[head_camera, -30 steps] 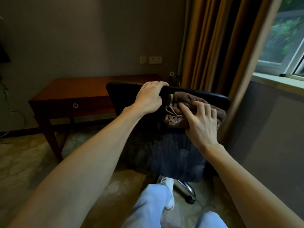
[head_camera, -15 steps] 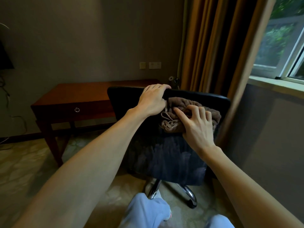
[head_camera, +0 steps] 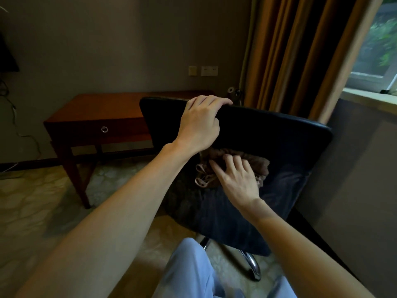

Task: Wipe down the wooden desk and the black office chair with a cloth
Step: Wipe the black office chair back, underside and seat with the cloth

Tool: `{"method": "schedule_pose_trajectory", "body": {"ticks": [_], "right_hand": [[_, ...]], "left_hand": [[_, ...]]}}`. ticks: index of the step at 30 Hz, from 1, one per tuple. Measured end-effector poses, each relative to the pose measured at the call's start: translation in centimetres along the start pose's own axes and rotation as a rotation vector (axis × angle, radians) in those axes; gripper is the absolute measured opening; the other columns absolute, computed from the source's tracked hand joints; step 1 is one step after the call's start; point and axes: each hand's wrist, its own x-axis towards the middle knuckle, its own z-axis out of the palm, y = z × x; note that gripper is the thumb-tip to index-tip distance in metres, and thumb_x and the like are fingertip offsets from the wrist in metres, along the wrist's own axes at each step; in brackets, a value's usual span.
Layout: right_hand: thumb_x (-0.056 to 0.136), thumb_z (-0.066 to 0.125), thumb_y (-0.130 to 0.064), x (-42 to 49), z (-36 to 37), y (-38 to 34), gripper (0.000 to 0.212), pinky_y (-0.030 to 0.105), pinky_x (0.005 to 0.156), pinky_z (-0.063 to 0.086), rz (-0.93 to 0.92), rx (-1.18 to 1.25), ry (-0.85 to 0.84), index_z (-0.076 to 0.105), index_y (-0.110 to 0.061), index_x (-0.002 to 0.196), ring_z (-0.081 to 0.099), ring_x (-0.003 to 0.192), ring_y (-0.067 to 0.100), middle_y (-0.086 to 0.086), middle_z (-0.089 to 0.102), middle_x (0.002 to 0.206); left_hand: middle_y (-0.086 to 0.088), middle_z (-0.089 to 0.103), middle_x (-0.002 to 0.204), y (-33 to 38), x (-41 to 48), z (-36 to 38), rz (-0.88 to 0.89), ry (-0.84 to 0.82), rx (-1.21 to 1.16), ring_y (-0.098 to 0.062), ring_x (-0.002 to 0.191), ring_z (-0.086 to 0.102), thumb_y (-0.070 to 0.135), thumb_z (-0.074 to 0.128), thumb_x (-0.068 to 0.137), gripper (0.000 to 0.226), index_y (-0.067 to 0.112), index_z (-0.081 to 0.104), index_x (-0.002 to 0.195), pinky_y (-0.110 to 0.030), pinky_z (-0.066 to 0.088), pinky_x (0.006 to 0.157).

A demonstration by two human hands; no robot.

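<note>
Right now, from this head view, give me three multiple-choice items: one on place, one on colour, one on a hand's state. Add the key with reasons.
1. Where is the cloth?
A. on the wooden desk
B. against the back of the chair
C. on the floor

2. What colour are the curtains?
A. white
B. blue
C. orange-brown

3. What is the left hand doing?
A. gripping the chair's top edge
B. hanging idle
C. pulling the drawer ring

Key: 1 B, the right hand presses it onto the backrest; 2 C, the folds by the window show it; 3 A, its fingers curl over the edge.
</note>
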Motion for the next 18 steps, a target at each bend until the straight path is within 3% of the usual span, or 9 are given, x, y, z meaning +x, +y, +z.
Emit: {"method": "schedule_pose_trajectory", "body": {"ticks": [5, 8, 11, 13, 18], "right_hand": [[0.087, 0.063, -0.023, -2.3, 0.8, -3.0, 0.057, 0.039, 0.094, 0.044, -0.229, -0.095, -0.257, 0.056, -0.017, 0.143, 0.047, 0.116, 0.034, 0.012, 0.056, 0.130], [0.091, 0.059, -0.021, -3.2, 0.1, -3.7, 0.050, 0.042, 0.094, 0.044, -0.187, -0.061, -0.362, 0.056, -0.016, 0.141, 0.052, 0.117, 0.034, 0.012, 0.055, 0.128], [0.081, 0.069, -0.018, -3.4, -1.4, -2.8, 0.051, 0.042, 0.081, 0.045, -0.108, -0.006, -0.225, 0.064, -0.018, 0.132, 0.054, 0.101, 0.034, 0.012, 0.059, 0.112], [0.077, 0.067, -0.015, -3.8, -2.6, -1.2, 0.061, 0.043, 0.079, 0.038, -0.043, 0.025, -0.095, 0.061, -0.018, 0.138, 0.047, 0.099, 0.035, 0.016, 0.055, 0.113], [0.081, 0.066, -0.023, -6.1, -6.6, 4.9, 0.067, 0.046, 0.084, 0.036, 0.113, 0.050, 0.118, 0.053, -0.021, 0.146, 0.047, 0.106, 0.039, 0.021, 0.050, 0.127]], "left_hand": [[0.005, 0.061, 0.140, -0.8, -1.4, -0.8, 0.033, 0.006, -0.009, -0.017, 0.139, 0.044, -0.004, 0.048, 0.092, 0.056, 0.023, 0.060, 0.140, -0.036, 0.021, 0.123], [0.003, 0.054, 0.148, -1.3, -1.8, -0.9, 0.060, -0.022, -0.026, -0.018, 0.145, 0.039, -0.005, 0.050, 0.090, 0.061, 0.021, 0.054, 0.146, -0.036, 0.016, 0.128], [-0.002, 0.041, 0.160, -1.8, -2.1, -0.3, 0.113, -0.030, 0.021, -0.021, 0.152, 0.029, -0.001, 0.055, 0.091, 0.069, 0.017, 0.041, 0.156, -0.038, 0.009, 0.130], [-0.006, 0.033, 0.165, -1.8, -2.5, 0.4, 0.140, 0.006, 0.082, -0.024, 0.156, 0.021, 0.006, 0.060, 0.091, 0.074, 0.015, 0.033, 0.160, -0.042, 0.006, 0.131], [-0.012, 0.042, 0.158, -0.5, -3.0, 1.9, 0.135, 0.187, 0.121, -0.029, 0.152, 0.031, 0.016, 0.066, 0.087, 0.070, 0.010, 0.044, 0.153, -0.052, 0.011, 0.129]]}}
